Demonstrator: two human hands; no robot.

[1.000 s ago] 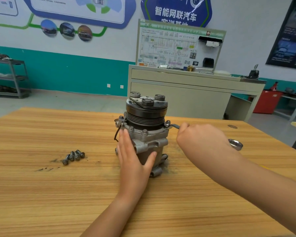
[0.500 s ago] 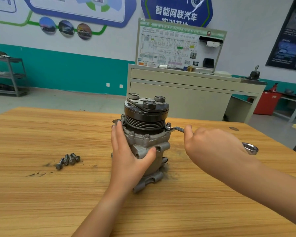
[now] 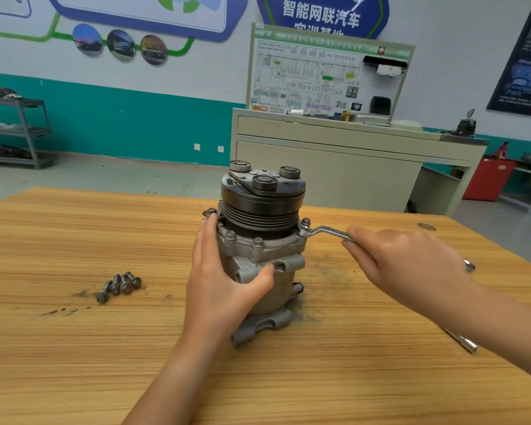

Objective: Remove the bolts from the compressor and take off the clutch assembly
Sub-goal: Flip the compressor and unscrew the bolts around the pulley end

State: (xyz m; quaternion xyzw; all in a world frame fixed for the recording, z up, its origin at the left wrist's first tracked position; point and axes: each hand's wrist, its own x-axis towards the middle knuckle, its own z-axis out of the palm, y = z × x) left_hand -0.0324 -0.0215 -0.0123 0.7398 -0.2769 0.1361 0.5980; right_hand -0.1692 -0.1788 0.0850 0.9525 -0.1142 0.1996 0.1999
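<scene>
A grey compressor (image 3: 259,259) stands upright on the wooden table (image 3: 74,348), its dark clutch assembly (image 3: 262,194) with a grooved pulley on top. My left hand (image 3: 224,277) grips the compressor body from the left, thumb across its front. My right hand (image 3: 402,262) holds the handle of a silver ring wrench (image 3: 325,233). The wrench's ring sits on a bolt (image 3: 305,223) at the right of the flange. Other bolts (image 3: 230,234) still stand in the flange front.
Several loose bolts (image 3: 120,285) lie together on the table to the left. A metal tool (image 3: 465,343) lies at the right, partly under my right forearm. A beige cabinet (image 3: 334,167) with a diagram board stands behind the table.
The wrench handle has swung to the right and farther from me with my right hand. My left hand has slid higher on the compressor, which has turned a little.
</scene>
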